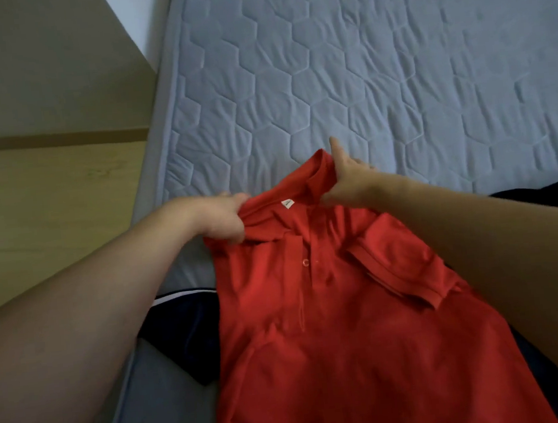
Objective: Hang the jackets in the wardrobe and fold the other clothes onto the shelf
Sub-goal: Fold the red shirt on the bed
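Note:
A red polo shirt (331, 308) lies front-up on the quilted mattress (359, 67), collar pointing away from me, a white label showing inside the neck. Its right sleeve is folded in over the chest. My left hand (223, 216) grips the shirt's left shoulder with curled fingers. My right hand (346, 177) pinches the collar at the right shoulder, index finger sticking out. Both shoulders are lifted slightly off the bed.
A dark navy garment with a white stripe (186, 329) lies under the shirt at the mattress's near left edge, and dark cloth (548, 195) shows beyond my right forearm. Wooden floor (49, 216) runs along the left of the bed.

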The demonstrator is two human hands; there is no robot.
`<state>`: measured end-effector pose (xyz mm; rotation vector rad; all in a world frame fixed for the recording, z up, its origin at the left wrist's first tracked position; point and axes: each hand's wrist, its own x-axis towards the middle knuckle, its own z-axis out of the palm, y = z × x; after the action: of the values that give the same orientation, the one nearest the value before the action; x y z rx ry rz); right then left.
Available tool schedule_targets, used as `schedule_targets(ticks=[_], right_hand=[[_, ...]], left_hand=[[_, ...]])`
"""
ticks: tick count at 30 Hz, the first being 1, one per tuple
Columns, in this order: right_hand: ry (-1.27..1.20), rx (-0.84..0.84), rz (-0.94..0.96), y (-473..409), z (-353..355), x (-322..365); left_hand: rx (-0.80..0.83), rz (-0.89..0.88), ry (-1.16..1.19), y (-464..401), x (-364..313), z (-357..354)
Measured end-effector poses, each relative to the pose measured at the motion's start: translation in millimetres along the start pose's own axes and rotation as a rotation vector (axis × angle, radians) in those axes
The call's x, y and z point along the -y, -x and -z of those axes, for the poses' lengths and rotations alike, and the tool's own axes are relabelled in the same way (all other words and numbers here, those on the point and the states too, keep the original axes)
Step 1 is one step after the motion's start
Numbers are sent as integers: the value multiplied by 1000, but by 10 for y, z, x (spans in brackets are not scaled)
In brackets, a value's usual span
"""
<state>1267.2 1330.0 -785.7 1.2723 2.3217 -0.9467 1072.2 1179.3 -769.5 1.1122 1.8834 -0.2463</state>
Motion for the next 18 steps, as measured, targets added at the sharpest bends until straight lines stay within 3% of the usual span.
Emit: schedule_targets(ticks=[3,7,9,11,14,16,18], right_hand=[[95,-24,21,-40,101,32],[72,-232,277,229,172,-240],[190,-343,350,481,183,-455],[423,-369,375,722,107,-647],[711,-5,343,1026,-201,-800],[511,65,272,1139,-379,-861],[146,-193,164,1085,-445,-869]], left_hand=[[-203,-160,-170,-28,31,-37],[-804,-258,-216,123,-101,-190],[-963,-407,-355,301,-203,-443],[-840,-507,-547,474,-288,-809],[-471,-303,-588,635,-303,-1257],[-538,-201,-343,675,-352,-1317],[-830,-185,-120,542,-416,-1233]])
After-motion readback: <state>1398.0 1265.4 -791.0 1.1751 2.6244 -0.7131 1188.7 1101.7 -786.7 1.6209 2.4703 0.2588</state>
